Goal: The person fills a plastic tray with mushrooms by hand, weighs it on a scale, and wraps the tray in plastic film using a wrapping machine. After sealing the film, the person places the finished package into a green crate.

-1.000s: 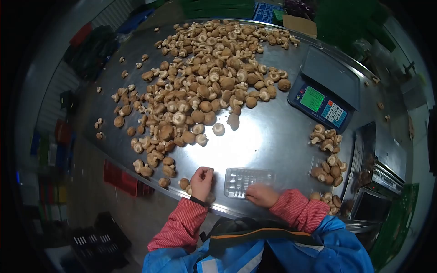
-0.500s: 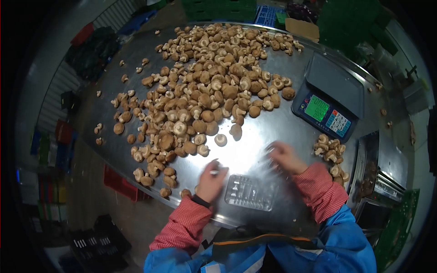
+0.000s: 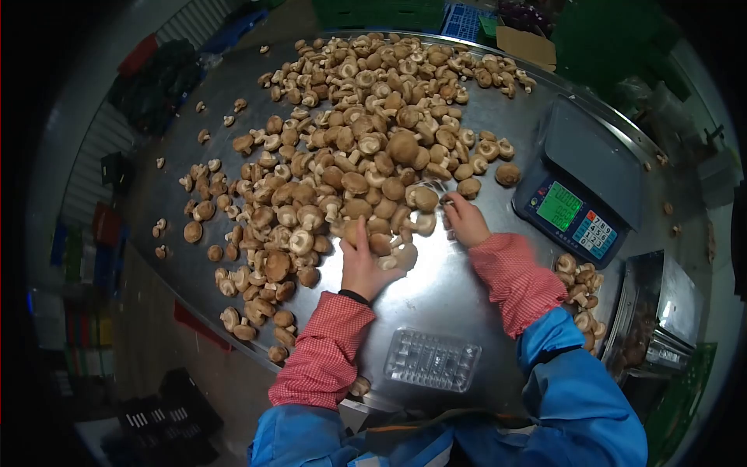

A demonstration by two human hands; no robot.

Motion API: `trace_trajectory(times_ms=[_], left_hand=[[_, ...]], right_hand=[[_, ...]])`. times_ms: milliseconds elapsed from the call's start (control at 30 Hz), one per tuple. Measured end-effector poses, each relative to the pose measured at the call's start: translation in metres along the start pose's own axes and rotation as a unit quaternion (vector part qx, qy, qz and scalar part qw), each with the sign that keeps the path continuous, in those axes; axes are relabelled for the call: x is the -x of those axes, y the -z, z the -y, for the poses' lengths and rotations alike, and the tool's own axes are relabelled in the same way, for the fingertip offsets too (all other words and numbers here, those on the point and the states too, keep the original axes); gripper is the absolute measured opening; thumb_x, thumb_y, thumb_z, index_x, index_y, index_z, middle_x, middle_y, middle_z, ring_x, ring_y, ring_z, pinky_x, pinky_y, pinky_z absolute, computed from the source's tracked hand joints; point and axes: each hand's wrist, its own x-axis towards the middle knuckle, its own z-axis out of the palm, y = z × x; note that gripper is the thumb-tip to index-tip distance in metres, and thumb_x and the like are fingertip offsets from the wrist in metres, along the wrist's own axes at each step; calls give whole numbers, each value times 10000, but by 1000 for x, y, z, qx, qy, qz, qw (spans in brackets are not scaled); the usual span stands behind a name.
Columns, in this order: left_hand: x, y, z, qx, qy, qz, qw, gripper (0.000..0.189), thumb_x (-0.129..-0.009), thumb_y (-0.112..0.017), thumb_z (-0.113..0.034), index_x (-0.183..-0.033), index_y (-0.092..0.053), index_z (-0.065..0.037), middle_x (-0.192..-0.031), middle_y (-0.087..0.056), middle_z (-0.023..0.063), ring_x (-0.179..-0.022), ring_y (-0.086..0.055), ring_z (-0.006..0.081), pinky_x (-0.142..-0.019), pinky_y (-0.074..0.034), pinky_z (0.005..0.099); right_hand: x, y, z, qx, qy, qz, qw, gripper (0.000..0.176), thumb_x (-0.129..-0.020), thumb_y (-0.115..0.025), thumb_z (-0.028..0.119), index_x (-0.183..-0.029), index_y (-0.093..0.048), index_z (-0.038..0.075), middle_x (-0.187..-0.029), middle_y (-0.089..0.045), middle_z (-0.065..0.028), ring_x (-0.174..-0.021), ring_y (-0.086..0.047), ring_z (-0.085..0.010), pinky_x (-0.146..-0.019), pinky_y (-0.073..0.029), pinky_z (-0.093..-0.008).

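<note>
Brown mushrooms (image 3: 354, 183) lie in a large heap across the metal table. At the heap's near edge, my left hand (image 3: 364, 263) has its thumb and fingers apart, touching mushrooms beside it. My right hand (image 3: 464, 220) pinches the edge of a clear plastic tray (image 3: 433, 185), mostly hidden by the mushrooms in and around it. Another clear plastic tray (image 3: 433, 359) lies on the table close to my body.
A digital scale (image 3: 562, 204) with a lit green display stands on the right. Below it sits a small pile of mushrooms (image 3: 580, 288), beside a metal box (image 3: 673, 292). The table's near edge (image 3: 233, 340) runs along the lower left.
Both hands have moved forward to the heap, my left hand now against mushrooms. My right hand now holds a clear tray there. The view has shifted slightly.
</note>
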Motion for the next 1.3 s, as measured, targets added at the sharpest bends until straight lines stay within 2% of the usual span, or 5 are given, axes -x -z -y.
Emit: trace_trajectory(times_ms=[167,333,467,700,1300], left_hand=[[-8,-15,-22,125,30,-11,992,1230,-539,-896,-230,-1474,-108,-95,-1263,-336,283,-1207,-414,428,-1026,-396,447],[-7,-52,-58,273,60,-24,960,1162,-603,-866,-210,-1473,-111,-66,-1291,-382,283,-1192,-441,407,-1010,-392,447],[-2,-29,-78,29,114,88,989,1124,-672,-803,-215,-1498,-50,-99,-1356,-395,280,-1244,-454,369,-1029,-406,392],[30,-12,-68,384,167,62,906,1057,-743,-792,-230,-1501,-71,-85,-1300,-468,275,-1132,-548,315,-916,-473,371],[24,-24,-64,261,84,-107,956,526,-957,-521,-247,-1393,-362,1,-1303,-435,217,-1195,-462,318,-1032,-362,399]], right_hand=[[-2,-15,-8,-113,-26,25,993,283,-960,-442,138,-1227,-502,64,-648,-577,-67,-442,-536,-123,-450,-468,-280],[11,-34,-39,-161,7,-46,986,326,-994,-398,227,-1147,-546,-20,-1040,-632,-131,-1015,-587,-247,-916,-434,-332],[35,-29,-45,-265,-23,-104,958,348,-1014,-379,248,-1124,-561,-28,-1039,-628,-115,-948,-573,-172,-862,-455,-303],[84,-37,-30,-256,-85,-132,954,373,-1021,-374,282,-1079,-561,-36,-985,-620,-100,-889,-581,-160,-821,-469,-301],[142,-12,-10,-218,-31,-231,948,334,-1020,-368,244,-1065,-547,-34,-957,-621,-138,-888,-574,-208,-831,-449,-317]])
